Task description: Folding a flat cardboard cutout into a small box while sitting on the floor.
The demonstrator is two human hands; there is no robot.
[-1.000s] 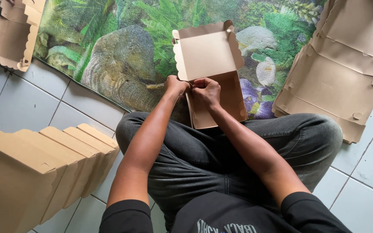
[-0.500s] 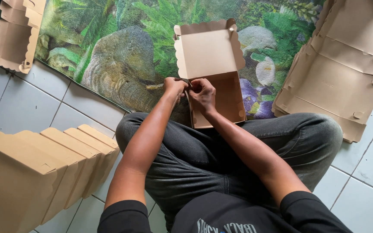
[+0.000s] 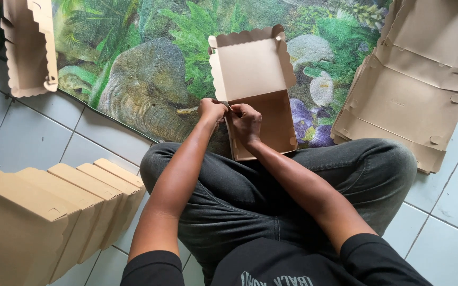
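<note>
A brown cardboard box (image 3: 261, 100) lies open in front of my crossed legs, its scalloped lid (image 3: 250, 66) tilted up and away from me. My left hand (image 3: 211, 110) and my right hand (image 3: 246, 121) meet at the box's near left corner. Both pinch the cardboard side flap there, fingers closed on it. The box's right wall stands upright and its inside is bare.
A row of several closed cardboard boxes (image 3: 43, 212) stands at my left. A stack of flat, unfolded box blanks (image 3: 414, 90) lies at the right. Another open box (image 3: 27, 47) sits at the top left. A mat printed with animals (image 3: 144, 79) covers the tiled floor (image 3: 22, 137).
My hands stay at the box's left corner and have shifted slightly, working the flap. The box has barely moved.
</note>
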